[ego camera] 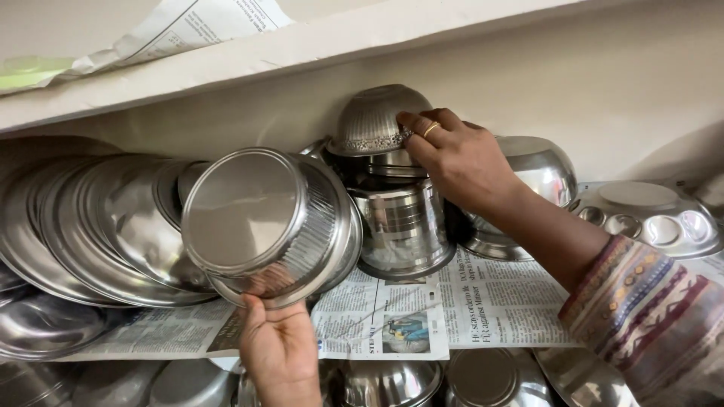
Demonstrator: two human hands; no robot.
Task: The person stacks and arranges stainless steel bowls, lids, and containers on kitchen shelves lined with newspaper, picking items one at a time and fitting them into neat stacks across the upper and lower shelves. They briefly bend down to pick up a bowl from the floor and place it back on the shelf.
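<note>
Left hand [277, 348] under steel pot [264, 224]

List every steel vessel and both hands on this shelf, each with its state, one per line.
Ribbed round steel pot: tipped on its side, flat base towards the camera, held.
Left hand: grips that pot's lower rim from below.
Small embossed steel bowl: upside down on the stack.
Right hand: fingers resting on that bowl.
Shiny cylindrical steel container: upright on the newspaper-lined shelf.
Flat steel plates: leaning on edge.
</note>
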